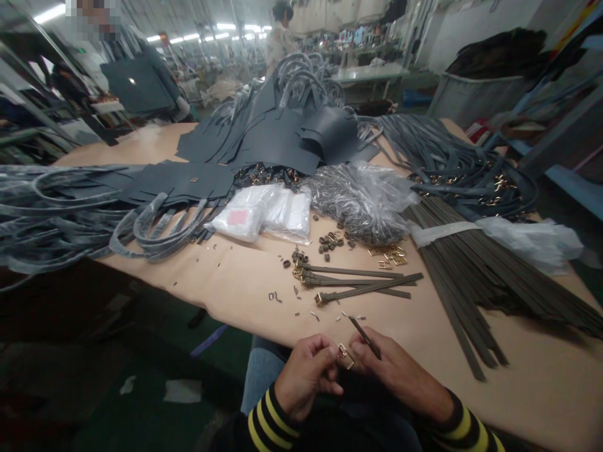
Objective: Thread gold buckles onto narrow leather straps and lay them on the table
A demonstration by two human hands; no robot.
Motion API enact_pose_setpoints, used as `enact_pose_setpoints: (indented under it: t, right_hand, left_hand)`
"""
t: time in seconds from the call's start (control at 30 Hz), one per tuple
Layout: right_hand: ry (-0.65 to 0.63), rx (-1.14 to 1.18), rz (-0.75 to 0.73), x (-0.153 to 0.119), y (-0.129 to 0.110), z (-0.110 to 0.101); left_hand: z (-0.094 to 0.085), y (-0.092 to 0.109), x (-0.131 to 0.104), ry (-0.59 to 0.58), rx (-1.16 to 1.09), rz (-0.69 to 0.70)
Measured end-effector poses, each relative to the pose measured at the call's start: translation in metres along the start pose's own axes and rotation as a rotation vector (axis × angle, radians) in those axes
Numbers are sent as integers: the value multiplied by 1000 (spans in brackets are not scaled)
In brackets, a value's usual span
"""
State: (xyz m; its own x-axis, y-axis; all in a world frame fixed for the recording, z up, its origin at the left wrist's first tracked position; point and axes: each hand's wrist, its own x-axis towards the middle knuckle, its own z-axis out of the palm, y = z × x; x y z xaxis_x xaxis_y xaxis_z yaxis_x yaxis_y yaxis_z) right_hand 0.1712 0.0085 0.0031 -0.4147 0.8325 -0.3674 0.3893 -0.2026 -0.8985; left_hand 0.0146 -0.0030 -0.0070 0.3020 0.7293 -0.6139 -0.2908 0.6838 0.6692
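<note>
Near the table's front edge, my left hand pinches a gold buckle between thumb and forefinger. Close beside it, my right hand is closed around a dark olive strap, whose end sticks up past the fingers. The buckle lies between the two hands; whether the strap touches it I cannot tell. Just beyond, several straps with gold buckles on their ends lie on the table. Loose gold buckles and small olive loops are scattered behind them.
A bundle of olive straps, tied with a white band, lies at the right. Behind are a clear plastic bag, white packets and stacked blue-grey panels. Wrapped handles overhang the left table edge. Other people stand in the background.
</note>
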Motion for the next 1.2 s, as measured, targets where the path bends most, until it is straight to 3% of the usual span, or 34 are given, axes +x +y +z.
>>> enact_pose_setpoints:
  t: [0.23,0.47,0.6,1.2]
  right_hand:
    - [150,-76,51,-15,16,0]
    - [-60,67,83,-20,22,4]
    - [-105,206,52,-18,25,4]
    - [-119,363,73,-14,34,2]
  left_hand:
    - [-5,0,3,4,-162,-55]
    - [-3,1,0,-26,-207,-57]
    - [-4,-1,0,-42,-233,-60]
    - [-2,-4,1,-11,-248,-67]
